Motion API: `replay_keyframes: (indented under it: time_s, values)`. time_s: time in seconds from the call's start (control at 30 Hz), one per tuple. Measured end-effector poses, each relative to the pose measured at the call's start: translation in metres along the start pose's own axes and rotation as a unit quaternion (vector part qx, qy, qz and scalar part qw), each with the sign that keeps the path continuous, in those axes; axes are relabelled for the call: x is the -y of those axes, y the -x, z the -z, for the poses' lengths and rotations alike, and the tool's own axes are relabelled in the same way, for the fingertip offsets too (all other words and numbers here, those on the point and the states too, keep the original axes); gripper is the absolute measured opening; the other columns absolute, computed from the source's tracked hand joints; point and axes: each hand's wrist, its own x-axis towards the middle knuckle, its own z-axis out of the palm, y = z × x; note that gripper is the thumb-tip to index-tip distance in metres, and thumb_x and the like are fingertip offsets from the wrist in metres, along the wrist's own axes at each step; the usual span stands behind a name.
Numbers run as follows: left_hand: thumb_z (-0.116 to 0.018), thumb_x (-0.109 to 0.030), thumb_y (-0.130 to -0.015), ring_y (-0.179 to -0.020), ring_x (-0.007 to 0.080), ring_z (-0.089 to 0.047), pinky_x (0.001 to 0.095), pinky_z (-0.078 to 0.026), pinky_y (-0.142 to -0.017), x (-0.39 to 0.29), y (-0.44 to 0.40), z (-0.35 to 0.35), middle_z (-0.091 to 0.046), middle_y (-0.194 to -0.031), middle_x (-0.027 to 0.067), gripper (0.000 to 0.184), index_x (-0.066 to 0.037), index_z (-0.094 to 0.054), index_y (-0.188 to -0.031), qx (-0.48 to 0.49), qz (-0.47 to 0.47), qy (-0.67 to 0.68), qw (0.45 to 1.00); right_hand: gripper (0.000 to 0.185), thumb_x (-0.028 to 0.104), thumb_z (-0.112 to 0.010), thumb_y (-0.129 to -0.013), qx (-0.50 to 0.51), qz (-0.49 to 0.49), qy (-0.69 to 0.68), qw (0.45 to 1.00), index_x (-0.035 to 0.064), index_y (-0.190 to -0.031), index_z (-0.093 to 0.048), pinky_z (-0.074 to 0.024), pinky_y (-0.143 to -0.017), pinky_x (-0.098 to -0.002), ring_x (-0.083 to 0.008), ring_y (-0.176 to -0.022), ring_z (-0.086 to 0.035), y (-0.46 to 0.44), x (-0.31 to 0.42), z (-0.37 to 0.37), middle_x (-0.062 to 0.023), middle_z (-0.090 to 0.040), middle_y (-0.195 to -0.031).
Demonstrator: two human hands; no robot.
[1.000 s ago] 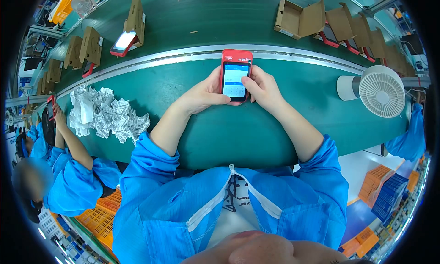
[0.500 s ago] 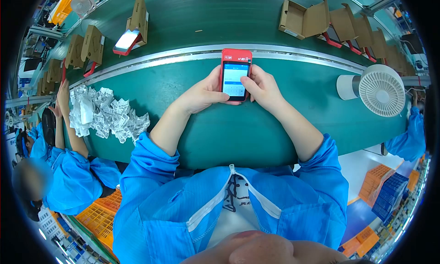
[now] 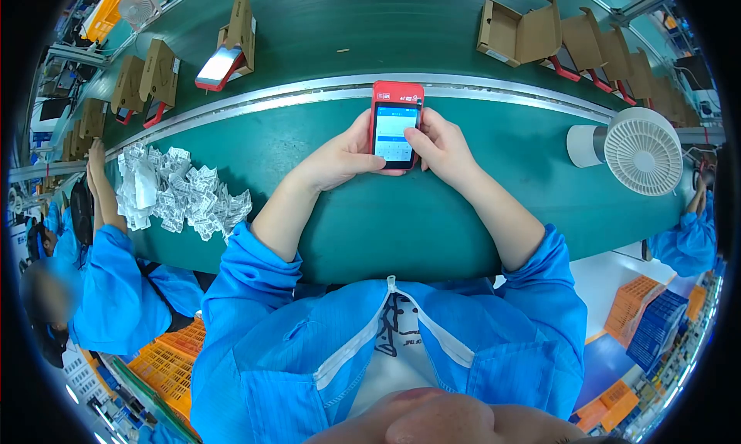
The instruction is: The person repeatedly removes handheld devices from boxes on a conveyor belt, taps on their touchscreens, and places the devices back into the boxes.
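A red handheld payment terminal [image 3: 397, 124] with a lit touchscreen is upright in front of me, above the near edge of the metal rail. My left hand [image 3: 346, 155] is closed around its left side, the thumb lying at the lower corner of the screen. On the other side, my right hand [image 3: 445, 147] grips the right edge, and its thumb rests on the screen. The fingers behind the terminal are hidden. The screen shows a pale page with a blue bar and what looks like a keypad, too small to read.
Crumpled printed paper slips [image 3: 185, 189] lie in a heap at left. A white fan [image 3: 641, 152] stands at right. Beyond the metal rail [image 3: 309, 97], a green belt carries open cardboard boxes [image 3: 521, 33] and a box with another red terminal [image 3: 220, 66]. Co-workers in blue sit at both sides.
The boxes and terminals on the belt have shifted slightly to the right. The left co-worker's hands have drawn away from a red terminal. My hands and the terminal look unchanged.
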Motion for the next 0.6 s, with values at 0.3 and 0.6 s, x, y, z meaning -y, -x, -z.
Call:
replay_keyframes:
  time_s: [0.3, 0.6]
  values:
    - [-0.057, 0.009, -0.076, -0.124, 0.0299, -0.046, 0.0483, -0.048, -0.095, 0.0025, -0.0003, 0.0024, -0.035, -0.139, 0.0146, 0.089, -0.011, -0.008, -0.147, 0.021, -0.013, -0.033, 0.999, 0.037, 0.035, -0.053, -0.093, -0.027, -0.009, 0.002, 1.000, -0.0008, -0.101, -0.056, -0.0452, -0.047, -0.0244, -0.0108, -0.059, -0.058, 0.0006, 0.0031, -0.0019, -0.0081, -0.063, -0.078]
    - [-0.054, 0.011, -0.074, -0.124, 0.0304, -0.046, 0.0475, -0.049, -0.094, 0.0000, -0.0006, -0.0005, -0.035, -0.139, 0.0149, 0.089, -0.010, -0.008, -0.147, 0.000, 0.000, 0.010, 1.000, 0.036, 0.035, -0.051, -0.094, -0.028, -0.008, -0.016, 0.999, 0.0001, -0.099, -0.057, -0.0442, -0.046, -0.0241, -0.0094, -0.055, -0.055, 0.0007, 0.0020, -0.0021, -0.0050, -0.061, -0.070]
